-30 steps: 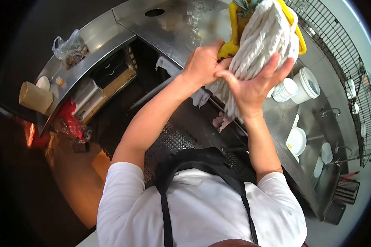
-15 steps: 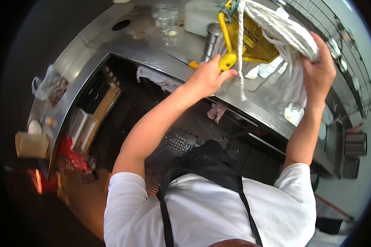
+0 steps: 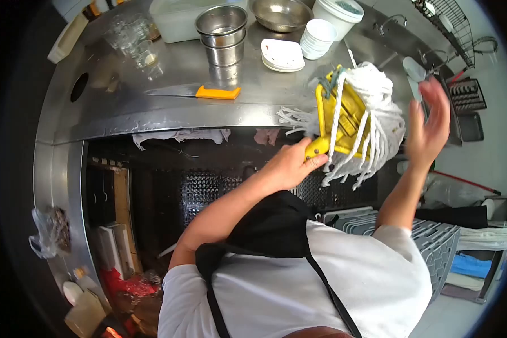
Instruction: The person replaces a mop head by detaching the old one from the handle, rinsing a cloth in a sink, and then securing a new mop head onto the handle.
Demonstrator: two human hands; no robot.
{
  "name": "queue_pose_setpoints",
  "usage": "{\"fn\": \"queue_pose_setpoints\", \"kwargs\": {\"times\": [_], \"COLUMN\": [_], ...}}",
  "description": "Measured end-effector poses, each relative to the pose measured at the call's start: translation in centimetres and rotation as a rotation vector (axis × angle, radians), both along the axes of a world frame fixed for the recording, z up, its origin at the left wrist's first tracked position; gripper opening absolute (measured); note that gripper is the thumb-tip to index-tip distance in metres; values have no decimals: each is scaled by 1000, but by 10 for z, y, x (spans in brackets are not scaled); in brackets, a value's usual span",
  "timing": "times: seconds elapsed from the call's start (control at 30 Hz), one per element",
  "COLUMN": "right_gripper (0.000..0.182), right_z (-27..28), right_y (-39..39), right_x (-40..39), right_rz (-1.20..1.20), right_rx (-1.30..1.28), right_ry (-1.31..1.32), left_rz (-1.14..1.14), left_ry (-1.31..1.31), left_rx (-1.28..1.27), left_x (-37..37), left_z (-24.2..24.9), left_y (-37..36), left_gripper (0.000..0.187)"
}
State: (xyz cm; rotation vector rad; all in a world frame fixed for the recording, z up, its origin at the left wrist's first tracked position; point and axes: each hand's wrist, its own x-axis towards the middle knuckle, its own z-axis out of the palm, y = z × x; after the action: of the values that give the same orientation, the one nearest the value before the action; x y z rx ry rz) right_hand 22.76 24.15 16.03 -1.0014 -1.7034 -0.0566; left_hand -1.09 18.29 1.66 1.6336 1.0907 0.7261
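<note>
My left hand (image 3: 292,164) is wrapped round the base of a yellow mop clamp (image 3: 343,115), in front of the counter's edge. White mop strands (image 3: 377,107) hang from the clamp, mostly down its right side, with some loose ends poking out to the left. To the right of the strands, my right hand (image 3: 429,121) is raised, apart from the mop, its fingers spread and slightly blurred, with nothing in it.
On the steel counter (image 3: 174,117) lies an orange-handled knife (image 3: 218,93). Behind are stacked metal pots (image 3: 222,36), white dishes (image 3: 283,55), white bowls (image 3: 319,38), a metal bowl (image 3: 281,14) and glasses (image 3: 135,39). A sink tap (image 3: 391,22) and wire rack (image 3: 448,22) stand right.
My right hand has let go of the mop strands and opened. The mop has come lower and nearer to my body, still in my left hand. The view has turned, showing more of the counter.
</note>
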Motion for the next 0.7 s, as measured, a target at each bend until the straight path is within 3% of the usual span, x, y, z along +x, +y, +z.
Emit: {"fn": "queue_pose_setpoints", "kwargs": {"times": [0.03,0.07,0.1,0.17,0.23,0.37,0.43,0.53,0.63,0.7], "right_gripper": [35,25,22,34,45,48,47,44,59,72], "right_z": [-26,-50,-70,-85,-90,-85,-69,-61,-76,-76], "right_y": [-16,-37,-41,-50,-45,-63,-73,-116,-161,-183], "right_x": [-17,-36,-54,-88,-80,-49,-13,-32,-86,-120], "right_rz": [10,88,172,193,-91,-161,-291,-516,-564,-533], "right_rx": [126,34,-35,-97,-200,-224,-55,-216,-101,-57], "right_ry": [26,35,-174,-593,-665,-917,-956,-756,-420,-628], "left_rz": [-44,-64,-81,-51,-76,-193,-227,-264,-290,-309], "left_ry": [35,34,30,-47,-40,16,13,14,12,53], "left_rx": [-80,-92,-100,2,-1,-115,-82,-29,-39,-31], "left_x": [-3,-5,-6,-7,-16,-37,-45,-52,-57,-61], "left_z": [3,-2,-7,-31,-38,-36,-40,-46,-43,-44], "left_y": [2,3,10,11,9,6,-10,-28,-53,-77], "left_gripper": [53,52,52,51,51,52,52,55,56,56]}}
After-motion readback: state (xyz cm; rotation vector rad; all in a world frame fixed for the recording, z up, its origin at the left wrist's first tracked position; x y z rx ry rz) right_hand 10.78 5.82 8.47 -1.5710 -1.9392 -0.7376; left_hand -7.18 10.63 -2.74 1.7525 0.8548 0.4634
